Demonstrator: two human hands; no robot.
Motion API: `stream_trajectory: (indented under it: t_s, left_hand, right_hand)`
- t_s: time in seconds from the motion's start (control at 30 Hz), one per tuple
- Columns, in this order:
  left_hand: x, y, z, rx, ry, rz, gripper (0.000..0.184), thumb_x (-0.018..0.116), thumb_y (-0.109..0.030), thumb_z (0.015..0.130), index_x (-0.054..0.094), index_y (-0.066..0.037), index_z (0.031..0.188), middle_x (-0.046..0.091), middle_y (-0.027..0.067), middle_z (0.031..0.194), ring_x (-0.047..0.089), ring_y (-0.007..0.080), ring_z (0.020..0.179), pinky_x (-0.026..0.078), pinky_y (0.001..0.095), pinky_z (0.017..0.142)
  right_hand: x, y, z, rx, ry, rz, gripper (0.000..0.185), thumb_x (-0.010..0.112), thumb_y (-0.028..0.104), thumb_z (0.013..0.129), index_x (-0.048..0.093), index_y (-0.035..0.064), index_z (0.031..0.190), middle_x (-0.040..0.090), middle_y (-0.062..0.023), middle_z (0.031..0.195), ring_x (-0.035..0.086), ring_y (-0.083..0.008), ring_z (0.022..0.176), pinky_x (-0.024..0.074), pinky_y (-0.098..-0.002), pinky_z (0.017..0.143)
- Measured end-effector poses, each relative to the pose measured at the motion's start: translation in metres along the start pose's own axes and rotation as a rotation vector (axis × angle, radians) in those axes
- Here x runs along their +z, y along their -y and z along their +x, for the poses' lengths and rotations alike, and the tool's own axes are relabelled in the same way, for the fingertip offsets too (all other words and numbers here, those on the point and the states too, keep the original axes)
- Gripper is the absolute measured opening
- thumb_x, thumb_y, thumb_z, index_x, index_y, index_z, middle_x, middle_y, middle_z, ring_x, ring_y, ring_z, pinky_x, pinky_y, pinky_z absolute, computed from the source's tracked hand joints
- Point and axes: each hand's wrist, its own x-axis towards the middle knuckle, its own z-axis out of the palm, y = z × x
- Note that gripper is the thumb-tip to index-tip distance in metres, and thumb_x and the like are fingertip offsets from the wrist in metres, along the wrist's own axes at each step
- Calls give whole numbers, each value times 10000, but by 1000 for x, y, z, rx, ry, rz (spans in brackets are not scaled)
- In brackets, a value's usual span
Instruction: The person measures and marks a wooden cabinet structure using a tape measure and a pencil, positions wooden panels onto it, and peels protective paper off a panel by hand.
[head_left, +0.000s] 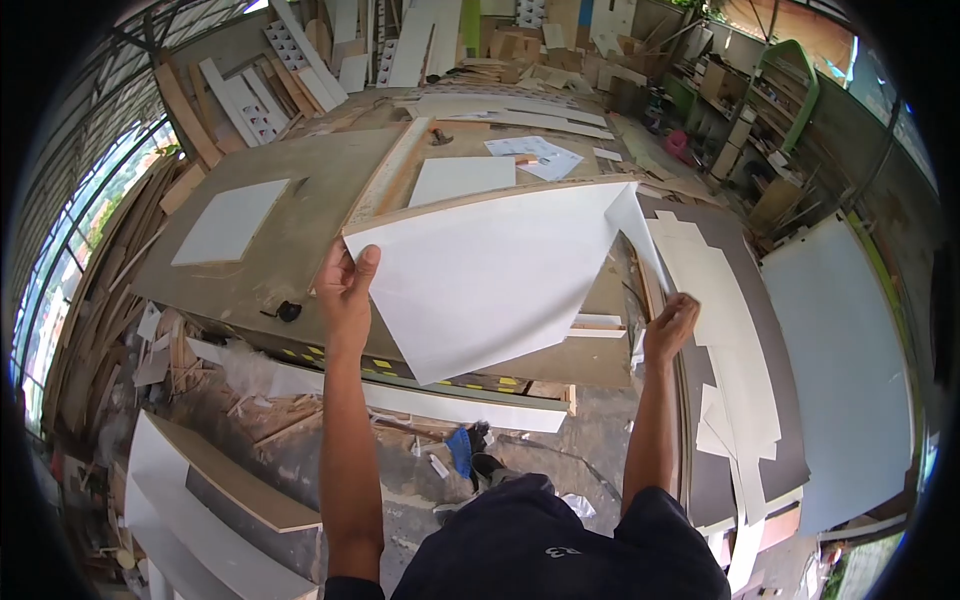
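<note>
One brown worktable (330,165), the widest piece we list. One white panel (490,270), tilted, raised in front of us over the table. One smaller white board (230,222), flat on the table's left part. One narrow white strip (645,240), running from the panel's far right corner. One left hand (345,285), thumb and fingers closed on the panel's left corner. One right hand (672,328), fingers curled tight around the strip's lower end. One small black object (288,311), on the table.

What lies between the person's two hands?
In the head view, mostly the white sheet between left hand and right hand; nearer the right, a white strip on the brown tabletop.
</note>
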Motion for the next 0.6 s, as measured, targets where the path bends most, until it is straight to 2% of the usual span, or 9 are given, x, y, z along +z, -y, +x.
stream_trajectory:
  t_s: [0.13,0.23,0.33,0.37,0.4,0.47,0.5,0.57,0.6]
  left_hand:
    - [2,5,2,24,-32,13,511,723,-316,956,570,26,1302,671,81,1184,601,113,1069,442,265,955]
    - [-3,8,4,-8,0,14,474,699,-282,975,564,5,1327,666,71,1197,594,114,1084,435,258,960]
    - [-3,9,5,-10,-23,-4,469,698,-284,976,568,3,1323,673,66,1178,599,111,1064,438,255,940]
    - [-4,8,6,-10,-18,-7,469,698,-284,976,568,3,1323,673,66,1178,599,111,1064,438,255,940]
    - [-6,7,7,-24,-8,18,480,695,-300,977,566,3,1326,673,63,1175,599,108,1056,437,250,931]
    - [-6,3,4,-38,2,46,493,693,-317,978,564,3,1330,674,60,1171,599,105,1048,436,244,921]
    - [-6,0,5,-40,13,66,481,674,-318,990,568,14,1322,666,68,1182,594,107,1058,428,254,950]
    - [-13,5,7,-35,21,106,472,655,-319,1002,572,25,1315,658,75,1192,589,109,1067,421,264,980]
    - [-24,21,7,-56,34,-57,431,594,-297,1032,566,16,1327,648,78,1237,592,131,1113,436,292,990]
  right_hand:
    - [-20,5,-75,-59,244,6,171,504,-118,837,506,0,961,548,-178,929,538,-392,903,427,-472,815]
    - [-28,15,-129,-110,428,-12,136,529,-45,841,517,26,956,562,-180,940,540,-380,884,417,-482,767]
    - [-44,36,-190,-202,868,61,135,569,-20,750,570,60,859,598,-146,899,568,-356,897,426,-495,768]
    - [-51,47,-196,-280,1231,74,102,576,14,773,603,71,853,624,-133,907,603,-335,933,447,-475,828]
    - [-53,57,-207,-250,1460,102,75,614,100,802,659,63,849,677,-158,932,647,-356,919,483,-488,844]
    - [-55,64,-208,-70,1555,98,193,635,212,829,703,31,826,703,-209,909,665,-417,874,513,-518,823]
    - [-49,63,-199,-74,1550,102,193,635,212,829,703,31,826,703,-209,909,665,-417,874,513,-518,823]
    - [-31,60,-170,41,1593,-121,306,644,304,842,714,11,787,705,-241,863,670,-444,830,518,-548,772]
    - [-30,68,-142,12,1573,-145,357,643,361,854,722,16,813,700,-242,856,674,-432,846,517,-545,774]
